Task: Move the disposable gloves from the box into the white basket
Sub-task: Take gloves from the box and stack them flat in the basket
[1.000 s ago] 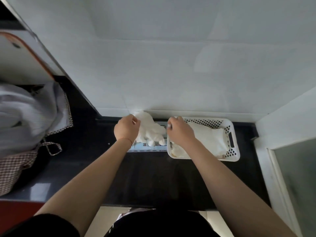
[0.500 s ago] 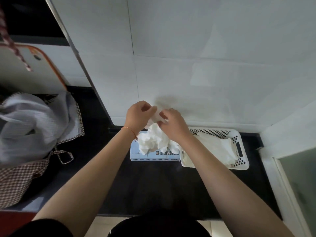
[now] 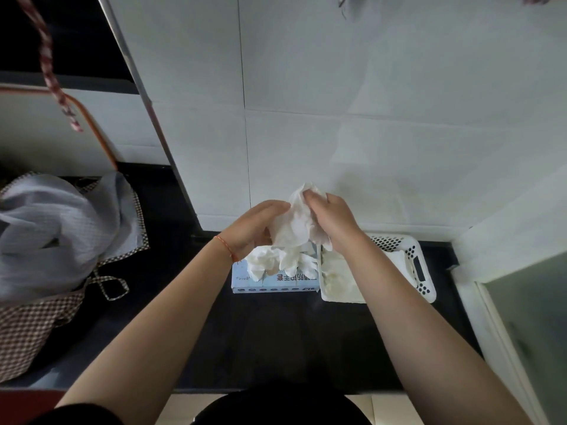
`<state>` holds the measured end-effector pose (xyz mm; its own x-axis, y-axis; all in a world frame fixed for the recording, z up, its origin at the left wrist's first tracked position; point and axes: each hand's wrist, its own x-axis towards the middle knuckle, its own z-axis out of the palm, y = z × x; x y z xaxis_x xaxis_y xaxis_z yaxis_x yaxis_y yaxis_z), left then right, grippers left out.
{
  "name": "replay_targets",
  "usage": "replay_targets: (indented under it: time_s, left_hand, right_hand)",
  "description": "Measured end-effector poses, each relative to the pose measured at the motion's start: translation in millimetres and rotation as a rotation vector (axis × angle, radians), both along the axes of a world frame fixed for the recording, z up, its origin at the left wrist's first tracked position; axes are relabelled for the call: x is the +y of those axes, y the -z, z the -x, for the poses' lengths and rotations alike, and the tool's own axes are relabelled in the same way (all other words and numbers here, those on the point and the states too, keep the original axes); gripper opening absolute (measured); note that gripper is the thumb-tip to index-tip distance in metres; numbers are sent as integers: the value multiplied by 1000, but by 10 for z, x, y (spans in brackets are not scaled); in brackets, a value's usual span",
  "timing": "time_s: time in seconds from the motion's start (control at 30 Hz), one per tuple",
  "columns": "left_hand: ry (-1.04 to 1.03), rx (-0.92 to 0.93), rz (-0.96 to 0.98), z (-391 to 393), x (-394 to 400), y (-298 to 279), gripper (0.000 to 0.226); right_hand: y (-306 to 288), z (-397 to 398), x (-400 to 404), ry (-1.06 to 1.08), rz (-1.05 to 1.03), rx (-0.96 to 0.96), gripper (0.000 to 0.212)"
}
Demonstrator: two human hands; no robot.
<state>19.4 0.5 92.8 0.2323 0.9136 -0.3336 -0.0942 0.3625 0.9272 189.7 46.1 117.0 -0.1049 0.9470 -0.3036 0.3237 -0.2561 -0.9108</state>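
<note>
A bunch of white disposable gloves (image 3: pixel 294 223) is held up above the light blue glove box (image 3: pixel 273 283), between both hands. My left hand (image 3: pixel 254 228) grips the bunch from the left and my right hand (image 3: pixel 333 220) grips it from the right. More gloves (image 3: pixel 276 260) spill out of the box's top. The white perforated basket (image 3: pixel 425 271) stands right of the box, touching it, with several gloves (image 3: pixel 337 282) lying inside; my right forearm hides its middle.
The box and basket stand on a black counter (image 3: pixel 276 329) against a white tiled wall (image 3: pixel 368 133). A grey cloth in a checked bag (image 3: pixel 52 240) sits at the left. A white ledge and a frosted pane (image 3: pixel 527 317) border the right.
Both hands have risen from the box's opening with a bunch of gloves and closed around it. The view tilted upward.
</note>
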Motion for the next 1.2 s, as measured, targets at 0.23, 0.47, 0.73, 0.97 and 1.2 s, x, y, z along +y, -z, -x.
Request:
replay_targets:
  time_s: [0.23,0.47,0.73,0.97,1.2]
  left_hand:
    - [123,23,-23,-44,-107,-33,82]
    - [1,188,-103,11,-69,-100,39]
    - [-268,304,-161,75,45,-285,32]
    - [-146,173,-203,-59,8,-364,19]
    - [-178,107,-125,-36,-17,-336,23]
  right_hand:
    - [-46,-47,-89,89,62,-67,30]
    - [-168,-117,-152,166,62,45,30]
    - [-259,-96,-136,28,-121,-239,34]
    - [-472,-62,-173,-375,-252,-219,41]
    - [-443,-57,-133,-296,-241,-247,25]
